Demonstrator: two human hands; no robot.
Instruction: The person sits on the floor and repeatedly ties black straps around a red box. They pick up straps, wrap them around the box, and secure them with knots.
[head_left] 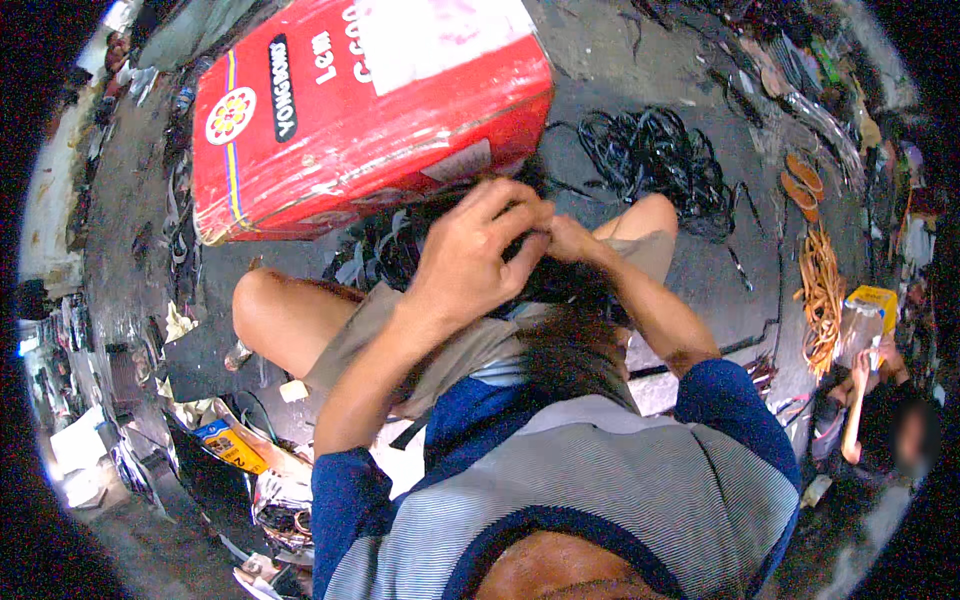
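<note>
Closest to the lens we had the striped grey and blue shirt (600,490), filling the bottom of the head view, with both forearms rising from it over the bent knees. The left hand (470,255) came in big and central, its fingers (520,205) curled shut over a dark bundle of cable (560,285) held just above the lap. The right hand (572,238) met it from the other side, touching it, fingers pinched on the same dark stuff, though how much they held we could not tell, the left hand covered it.

Just beyond the hands sat the big red carton (350,120), tilted, with more black straps spilling under its near edge. Farther right on the concrete floor (700,270) lay a loose heap of black wire (655,155), and near it an orange coil (822,290).

By our reckoning the work was midway: one piece in hand, being picked at, and plenty of tangled wire left untouched on the floor.

At the right rim another person's hand (862,368) gripped a pale stick.
</note>
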